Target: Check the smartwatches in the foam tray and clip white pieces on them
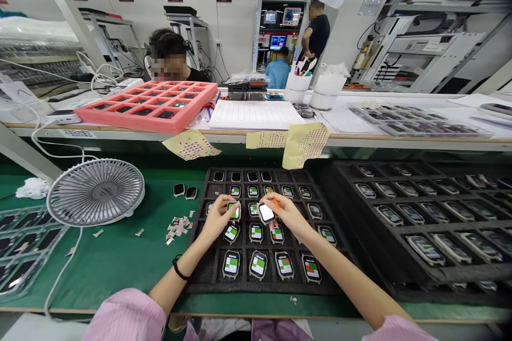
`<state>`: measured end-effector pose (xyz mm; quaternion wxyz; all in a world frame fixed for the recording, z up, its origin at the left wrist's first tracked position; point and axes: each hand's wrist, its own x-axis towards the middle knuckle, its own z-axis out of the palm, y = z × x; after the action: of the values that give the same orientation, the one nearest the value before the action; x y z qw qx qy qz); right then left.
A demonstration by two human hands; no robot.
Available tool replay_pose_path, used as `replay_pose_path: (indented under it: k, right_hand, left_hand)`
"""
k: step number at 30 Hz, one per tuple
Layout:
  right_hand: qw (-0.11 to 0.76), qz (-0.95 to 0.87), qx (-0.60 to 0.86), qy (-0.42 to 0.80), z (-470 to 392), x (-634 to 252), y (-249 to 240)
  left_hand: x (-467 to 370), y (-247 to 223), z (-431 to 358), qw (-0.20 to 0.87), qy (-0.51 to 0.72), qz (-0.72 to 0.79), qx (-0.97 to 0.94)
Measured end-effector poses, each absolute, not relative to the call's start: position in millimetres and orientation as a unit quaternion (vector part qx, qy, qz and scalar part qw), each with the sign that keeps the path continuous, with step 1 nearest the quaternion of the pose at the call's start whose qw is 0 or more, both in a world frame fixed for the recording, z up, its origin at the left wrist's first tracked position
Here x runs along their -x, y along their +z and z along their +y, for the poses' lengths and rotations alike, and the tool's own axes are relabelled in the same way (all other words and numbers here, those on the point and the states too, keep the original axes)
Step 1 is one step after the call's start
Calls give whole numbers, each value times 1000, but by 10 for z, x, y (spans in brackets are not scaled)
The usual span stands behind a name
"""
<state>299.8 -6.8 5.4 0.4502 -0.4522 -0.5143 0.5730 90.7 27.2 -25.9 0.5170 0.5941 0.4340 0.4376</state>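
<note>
Over a green bench (132, 272), below a loaded shelf (372, 143), pinching a white-screened watch (267, 214) with the right hand (286, 210), tilted above a black foam tray (208, 272). Gripping a green-screened watch (232, 212) by its edges with the left hand (218, 216), fingertips close; cannot tell whether clear of its compartment.

Gray desk fan (104, 191), white pen cup (296, 88)
</note>
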Motion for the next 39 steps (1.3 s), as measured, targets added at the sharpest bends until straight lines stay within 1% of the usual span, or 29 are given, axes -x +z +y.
replay_pose_path:
  k: [5, 13, 20, 25, 28, 35, 39]
  right_hand:
    - [444, -539, 419, 580, -48, -3004, 35]
    - [433, -557, 384, 596, -70, -3009, 31]
    - [444, -544, 393, 594, -72, -2997, 68]
    - [471, -506, 445, 569, -60, -2974, 58]
    - [470, -501, 462, 560, -60, -2970, 64]
    - [459, -530, 407, 585, -67, -2981, 64]
    - [449, -534, 401, 593, -66, -2986, 59]
  left_hand:
    - [-905, -286, 292, 527, 434, 432, -590]
    - [-909, -315, 299, 538, 430, 388, -612]
    - [-882, -346, 306, 544, 416, 376, -625]
    - [-884, -362, 314, 542, 421, 378, -622]
    - [-888, -349, 307, 535, 420, 380, -627]
    - [-898, -339, 305, 535, 423, 382, -624]
    - [-900, -339, 304, 533, 427, 382, -623]
